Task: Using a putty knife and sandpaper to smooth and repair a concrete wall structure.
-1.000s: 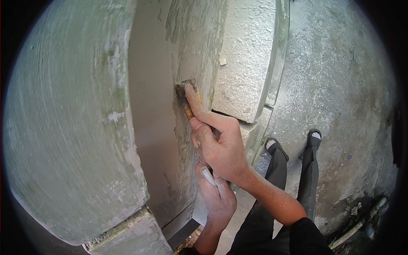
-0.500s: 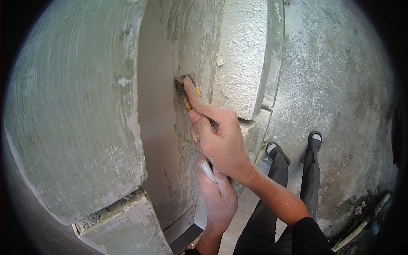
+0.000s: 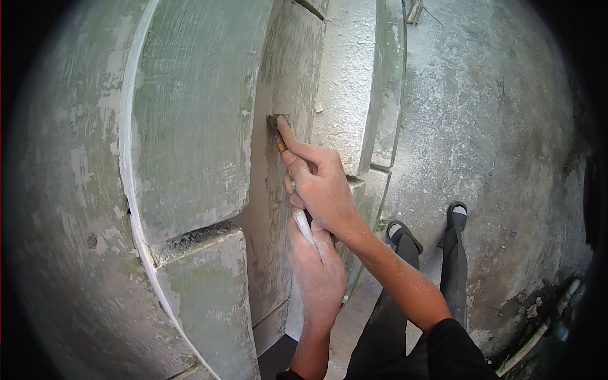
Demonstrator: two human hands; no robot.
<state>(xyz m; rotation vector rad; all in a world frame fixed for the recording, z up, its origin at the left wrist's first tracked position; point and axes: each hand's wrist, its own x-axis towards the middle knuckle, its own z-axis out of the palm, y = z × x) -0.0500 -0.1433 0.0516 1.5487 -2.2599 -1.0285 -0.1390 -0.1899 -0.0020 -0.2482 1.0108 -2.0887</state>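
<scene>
My right hand [image 3: 323, 187] is closed around a small scraper [image 3: 280, 144] with a worn, yellowish-brown handle. Its index finger lies stretched along the tool toward the dark blade, which touches the recessed plaster face [image 3: 288, 76] between two raised wall blocks. Just below, my left hand [image 3: 318, 272] is curled around a white, handle-like piece [image 3: 303, 227] whose end sticks out by the thumb; the rest of it is hidden in the fist. Pale dust coats both hands.
A greenish raised block [image 3: 196, 120] stands left of the recess, with a lower block [image 3: 206, 291] beneath it. To the right is a rough whitish block [image 3: 345, 76] with a loose chip on it. My feet in dark sandals [image 3: 457, 215] rest on the dusty concrete floor [image 3: 481, 126].
The view has shifted, so the wall blocks sit farther right and more wall shows at left. Both hands keep their grips; the scraper blade remains against the recessed face.
</scene>
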